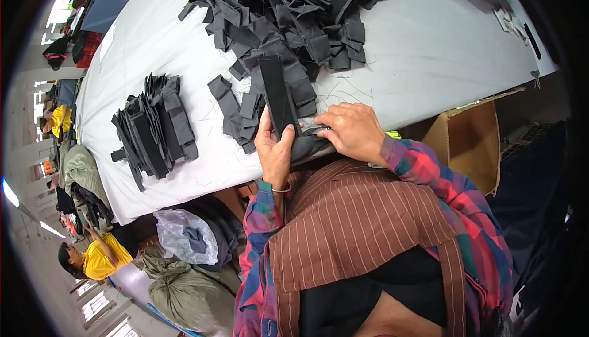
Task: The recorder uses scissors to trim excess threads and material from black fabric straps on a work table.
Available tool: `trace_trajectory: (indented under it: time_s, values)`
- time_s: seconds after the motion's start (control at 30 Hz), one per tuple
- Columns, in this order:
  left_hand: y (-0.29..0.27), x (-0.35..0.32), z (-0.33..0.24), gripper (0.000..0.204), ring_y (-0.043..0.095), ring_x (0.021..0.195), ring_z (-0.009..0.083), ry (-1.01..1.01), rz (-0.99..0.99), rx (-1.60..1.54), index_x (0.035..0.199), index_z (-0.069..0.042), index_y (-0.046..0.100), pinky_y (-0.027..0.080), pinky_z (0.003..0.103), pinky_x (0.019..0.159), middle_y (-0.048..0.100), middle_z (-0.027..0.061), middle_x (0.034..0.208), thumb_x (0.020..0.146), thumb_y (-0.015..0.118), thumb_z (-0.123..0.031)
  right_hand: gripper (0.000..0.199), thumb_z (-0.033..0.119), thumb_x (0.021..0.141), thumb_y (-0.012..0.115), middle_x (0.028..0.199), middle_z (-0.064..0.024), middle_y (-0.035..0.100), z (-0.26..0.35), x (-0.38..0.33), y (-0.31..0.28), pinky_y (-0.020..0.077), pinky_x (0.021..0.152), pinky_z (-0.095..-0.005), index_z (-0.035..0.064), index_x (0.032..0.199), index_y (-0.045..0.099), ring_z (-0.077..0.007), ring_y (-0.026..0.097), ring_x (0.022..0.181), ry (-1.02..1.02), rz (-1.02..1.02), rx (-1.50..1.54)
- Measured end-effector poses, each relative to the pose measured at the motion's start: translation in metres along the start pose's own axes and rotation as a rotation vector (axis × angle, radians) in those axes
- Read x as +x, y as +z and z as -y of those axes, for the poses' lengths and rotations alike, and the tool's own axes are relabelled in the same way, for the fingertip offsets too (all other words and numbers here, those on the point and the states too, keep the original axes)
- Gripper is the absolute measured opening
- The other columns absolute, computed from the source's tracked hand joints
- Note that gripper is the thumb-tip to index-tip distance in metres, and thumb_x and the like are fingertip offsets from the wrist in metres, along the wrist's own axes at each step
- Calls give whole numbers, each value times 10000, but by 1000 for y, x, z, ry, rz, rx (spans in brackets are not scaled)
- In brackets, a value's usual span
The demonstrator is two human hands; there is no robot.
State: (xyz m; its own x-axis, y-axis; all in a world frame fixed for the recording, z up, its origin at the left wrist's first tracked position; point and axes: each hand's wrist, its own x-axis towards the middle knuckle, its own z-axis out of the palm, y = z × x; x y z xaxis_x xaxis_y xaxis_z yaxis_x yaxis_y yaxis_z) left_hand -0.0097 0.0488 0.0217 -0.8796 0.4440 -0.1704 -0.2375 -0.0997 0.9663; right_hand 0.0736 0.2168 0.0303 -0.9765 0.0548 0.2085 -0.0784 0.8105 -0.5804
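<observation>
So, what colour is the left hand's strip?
The strip is black, shown best in the head view.

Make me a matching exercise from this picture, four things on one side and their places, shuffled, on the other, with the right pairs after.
Things
1. Neat grouped stack of dark grey fabric strips
2. Long, flat black fabric strip
3. Open brown cardboard box
4. Clear, crumpled plastic bag

Places
A. Held in the left hand
B. Off the table, on the person's right
C. On the white-covered table
D. Off the table, on the person's left

Pairs: 1-C, 2-A, 3-B, 4-D
</observation>
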Motion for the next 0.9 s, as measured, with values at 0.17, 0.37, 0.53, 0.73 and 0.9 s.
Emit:
trace_trajectory:
  time_s: [0.17,0.37,0.53,0.73,0.9]
  values:
    - [-1,-3,-15,590,560,1070,176,-111,72,-163,1407,29,345,473,316,912,522,127,1259,846,526,54,151,224,773,700,798,-55,650,-5,4,7,489,644,-381,129,889,704,-248,635,755,75,95,-41]
    - [2,-7,-42,476,593,802,219,-167,105,-560,1368,-44,366,542,324,716,566,165,1094,907,483,-83,172,200,802,678,855,-73,675,-14,7,-6,496,660,-345,102,941,706,-254,641,763,144,-71,177]
    - [0,-7,-32,446,593,792,214,-189,132,-494,1339,-23,391,539,322,687,563,157,1082,908,481,-93,234,138,824,671,843,-68,632,3,17,-28,474,645,-330,90,1053,680,-243,604,717,32,-174,329]
    - [1,-18,-29,520,642,822,219,-172,175,-485,1390,-11,351,559,323,707,574,168,1117,882,463,7,221,121,811,683,824,-81,630,5,34,-21,473,633,-323,86,1029,686,-250,600,711,-42,-301,231]
    - [-3,-27,-24,555,654,905,210,-121,168,-207,1389,22,355,536,303,802,573,198,1211,847,470,47,180,83,860,641,840,-87,650,-12,39,-15,473,667,-286,33,1032,665,-179,621,743,159,-345,512]
